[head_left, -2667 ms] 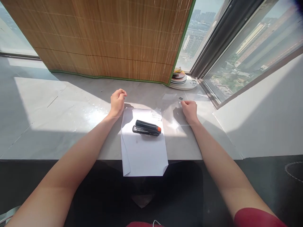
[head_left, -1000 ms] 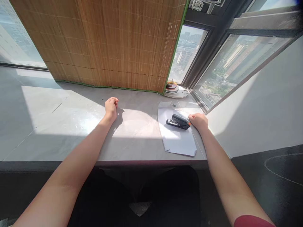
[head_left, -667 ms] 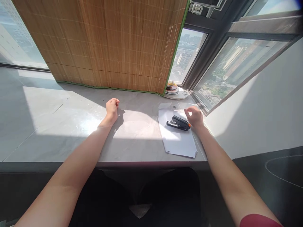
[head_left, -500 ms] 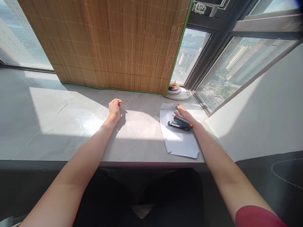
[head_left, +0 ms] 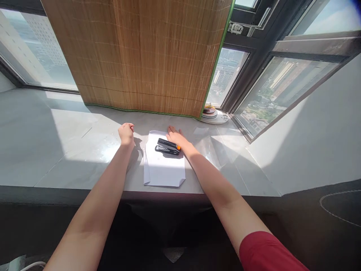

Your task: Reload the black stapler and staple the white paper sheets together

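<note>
A small stack of white paper sheets lies on the pale sill in front of me, one lower corner curled up. On top of it rests a black stapler with an orange button at its right end. My right hand lies flat at the upper right edge of the paper, fingers outstretched, just behind the stapler. Left of the paper, apart from it, my left hand rests on the sill in a fist, and nothing shows in it.
A bamboo blind with green edging hangs over the back of the sill. Stacked plates stand in the far right corner by the window frame. A shiny, see-through patch shows right of the paper. The sill's front edge is close to me.
My right hand has moved left along the sill, and the paper with the stapler on it has come along. My left hand has stayed closed, nearly in place; the view has shifted slightly.
</note>
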Tool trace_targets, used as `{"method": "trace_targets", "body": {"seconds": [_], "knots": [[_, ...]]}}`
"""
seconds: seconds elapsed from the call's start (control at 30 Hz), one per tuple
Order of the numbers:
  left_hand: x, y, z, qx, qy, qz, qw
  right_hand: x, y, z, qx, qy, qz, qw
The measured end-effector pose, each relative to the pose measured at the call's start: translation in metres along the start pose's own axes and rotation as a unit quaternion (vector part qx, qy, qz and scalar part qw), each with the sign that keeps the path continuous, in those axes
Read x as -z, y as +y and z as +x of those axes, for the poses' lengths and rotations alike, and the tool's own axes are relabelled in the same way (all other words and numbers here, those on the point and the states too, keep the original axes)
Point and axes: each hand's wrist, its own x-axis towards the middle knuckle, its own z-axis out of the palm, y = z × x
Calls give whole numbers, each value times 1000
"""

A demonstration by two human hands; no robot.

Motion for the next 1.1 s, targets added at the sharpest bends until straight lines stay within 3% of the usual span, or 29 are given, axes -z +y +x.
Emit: {"method": "trace_targets", "body": {"seconds": [0.07,0.13,0.23,0.33,0.43,0.5,0.57,0.7,0.77,0.83,0.9,1.0,1.03,1.1], "knots": [[28,-1,5,28,-42,93,994,-9,-32,10,26,10,21,999],[55,-6,8,-37,-104,198,974,-15,-52,15,30,18,30,999],[82,-16,8,-111,-117,288,944,-21,-66,15,23,25,43,999],[87,-20,4,-148,-124,318,928,-18,-72,9,27,35,50,998],[81,-19,0,-187,-157,382,892,-1,-68,0,3,88,53,995],[79,-18,-2,-206,-175,401,875,18,-52,-12,-54,115,46,991],[80,-19,-1,-214,-179,391,877,37,-21,-34,-130,113,30,985],[81,-22,2,-205,-175,360,893,58,61,-116,-249,111,-13,962],[78,-22,2,-204,-177,380,885,60,91,-161,-286,105,-24,952],[76,-21,-1,-202,-151,441,861,62,105,-194,-296,97,-22,950],[74,-19,-5,-184,-74,512,836,71,98,-209,-300,92,-7,950],[74,-18,-10,-139,27,566,812,93,51,-217,-276,78,42,957],[74,-19,-10,-128,35,573,809,98,28,-223,-248,72,69,964],[74,-19,-10,-121,32,581,804,95,-22,-247,-72,91,218,969]]}}
